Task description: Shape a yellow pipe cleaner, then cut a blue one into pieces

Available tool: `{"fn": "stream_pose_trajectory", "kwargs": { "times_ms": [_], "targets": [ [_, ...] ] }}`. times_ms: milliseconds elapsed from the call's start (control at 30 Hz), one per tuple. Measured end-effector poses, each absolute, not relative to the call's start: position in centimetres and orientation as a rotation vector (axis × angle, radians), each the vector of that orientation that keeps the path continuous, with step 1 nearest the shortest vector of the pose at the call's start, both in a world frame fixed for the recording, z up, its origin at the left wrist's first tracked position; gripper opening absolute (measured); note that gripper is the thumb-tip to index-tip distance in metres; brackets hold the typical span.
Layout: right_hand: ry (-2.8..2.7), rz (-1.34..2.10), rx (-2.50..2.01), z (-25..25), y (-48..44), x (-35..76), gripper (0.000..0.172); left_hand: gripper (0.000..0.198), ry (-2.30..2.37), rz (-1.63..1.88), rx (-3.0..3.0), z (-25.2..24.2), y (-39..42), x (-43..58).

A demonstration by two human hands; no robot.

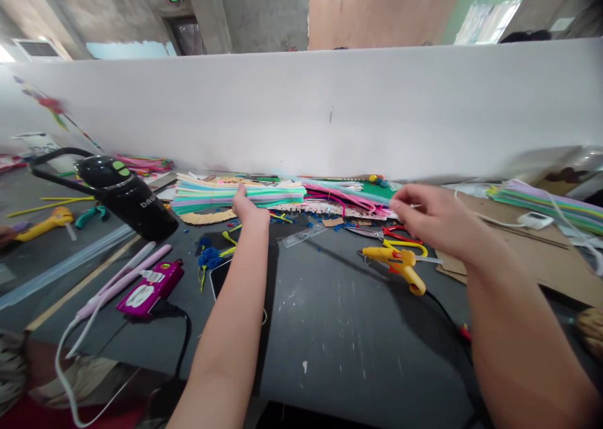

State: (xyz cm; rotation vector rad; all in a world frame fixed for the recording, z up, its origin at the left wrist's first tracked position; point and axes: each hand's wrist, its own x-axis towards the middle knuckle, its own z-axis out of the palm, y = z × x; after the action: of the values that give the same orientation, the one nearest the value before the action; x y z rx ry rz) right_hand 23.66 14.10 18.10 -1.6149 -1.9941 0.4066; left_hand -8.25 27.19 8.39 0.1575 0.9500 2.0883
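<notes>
My left hand is closed on a bundle of pastel pipe cleaners at the back of the table. Its thumb points up, and the other fingers are mostly hidden. To the right, my right hand pinches the end of a pale blue pipe cleaner that stretches back toward the bundle. Pink pipe cleaners lie between the hands. Below my right hand are red-handled scissors and a yellow hot glue gun. A clear ruler lies nearby.
A black tumbler tilts at the left, near a purple power block and a pink hair straightener. Another person's hand shows at the left edge. Cardboard lies right. A white partition stands behind.
</notes>
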Motion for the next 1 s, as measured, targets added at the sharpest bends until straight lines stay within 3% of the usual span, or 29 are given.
{"fn": "stream_pose_trajectory", "kwargs": {
  "times_ms": [200, 367, 500, 833, 1000],
  "targets": [
    [-2.815, 0.829, -1.227, 16.4, 11.8, 20.3, 0.014, 0.041, 1.068, 2.179, 0.064, 9.0, 27.0, -7.8],
    [-2.996, 0.848, -1.288, 13.8, 11.6, 18.2, 0.009, 0.043, 1.022, 2.162, 0.121, 9.0, 27.0, -8.0],
    [-3.019, 1.035, -1.186, 12.8, 11.6, 17.4, 0.005, 0.041, 0.997, 2.172, 0.134, 9.1, 27.0, -8.1],
    [-3.054, 1.089, -1.031, 12.6, 12.3, 16.9, 0.020, 0.027, 0.836, 2.059, 0.202, 9.5, 26.9, -6.9],
    [-2.605, 0.774, -1.138, 13.0, 14.2, 17.6, 0.020, 0.008, 0.672, 1.862, 0.364, 9.4, 26.2, -6.1]
  ]
}}
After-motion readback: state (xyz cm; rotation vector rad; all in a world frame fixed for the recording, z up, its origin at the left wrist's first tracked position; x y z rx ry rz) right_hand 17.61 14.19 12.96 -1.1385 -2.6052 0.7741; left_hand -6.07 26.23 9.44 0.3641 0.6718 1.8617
